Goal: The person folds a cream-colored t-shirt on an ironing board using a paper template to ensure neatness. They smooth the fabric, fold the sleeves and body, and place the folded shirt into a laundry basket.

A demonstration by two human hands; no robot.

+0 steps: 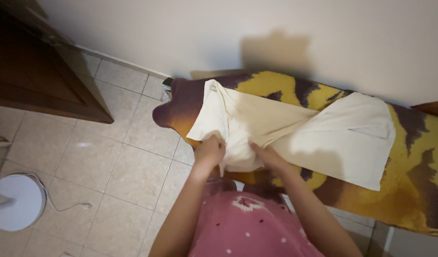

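Along the near edge of the ironing board, a cream garment lies spread across the yellow and purple cover. Left hand is clenched on a fold of the cloth at its near edge. Right hand presses on the cloth just beside it; its grip cannot be told. Beyond the board's narrow end, a white round fan base stands on the tiled floor.

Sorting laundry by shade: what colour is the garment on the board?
Cream, plain, no pattern; the garment shows best in the head view.
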